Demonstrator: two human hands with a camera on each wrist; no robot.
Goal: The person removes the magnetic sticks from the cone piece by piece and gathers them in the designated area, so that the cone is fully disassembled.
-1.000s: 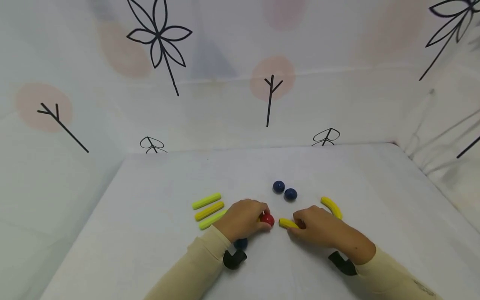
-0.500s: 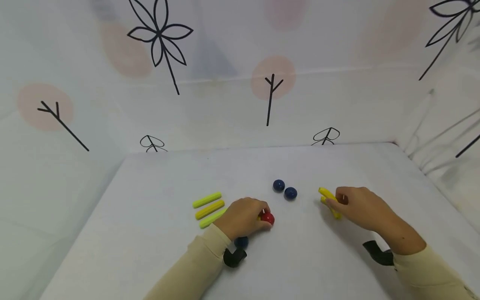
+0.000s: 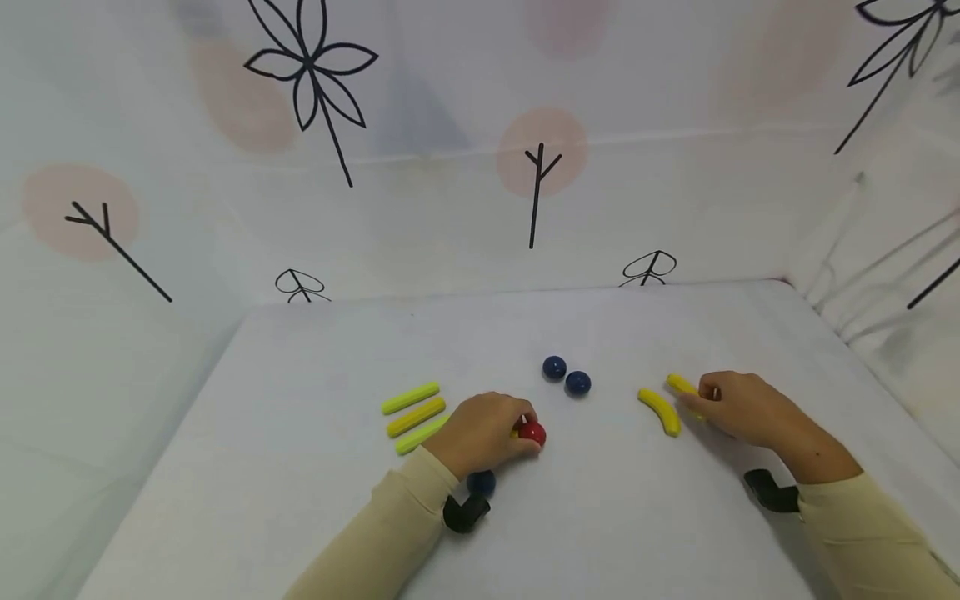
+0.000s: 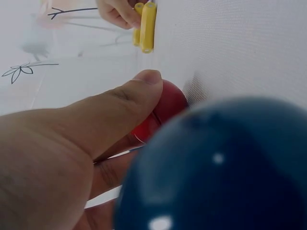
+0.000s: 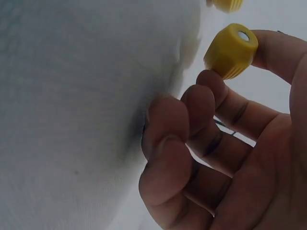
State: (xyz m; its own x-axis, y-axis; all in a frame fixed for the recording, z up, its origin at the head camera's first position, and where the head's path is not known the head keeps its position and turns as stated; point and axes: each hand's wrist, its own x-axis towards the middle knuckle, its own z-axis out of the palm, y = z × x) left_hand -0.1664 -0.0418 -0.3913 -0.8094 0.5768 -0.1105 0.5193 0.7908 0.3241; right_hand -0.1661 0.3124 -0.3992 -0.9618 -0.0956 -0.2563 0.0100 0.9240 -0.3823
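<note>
In the head view my left hand [image 3: 487, 429] holds a glossy red ball [image 3: 532, 433] just above or on the white surface. A bit of yellow shows beside the ball, mostly hidden by the fingers. The left wrist view has the thumb pressed along the red ball [image 4: 171, 101]. Over at the right, my right hand [image 3: 753, 408] pinches a yellow rod [image 3: 681, 383] between thumb and forefinger; its end has a metal tip in the right wrist view, and its far part is covered. A curved yellow rod [image 3: 660, 412] lies just left of it.
Two dark blue balls [image 3: 566, 375] sit beyond the hands. Another dark blue ball [image 3: 481, 482] lies beneath my left wrist and looms large in the left wrist view. Three straight rods, yellow-green and yellow [image 3: 416, 417], lie left of the left hand. Printed fabric walls surround the surface.
My right hand has carried the yellow rod from near the red ball rightward, past the curved rod, to its right side. My left hand has stayed in place with the red ball.
</note>
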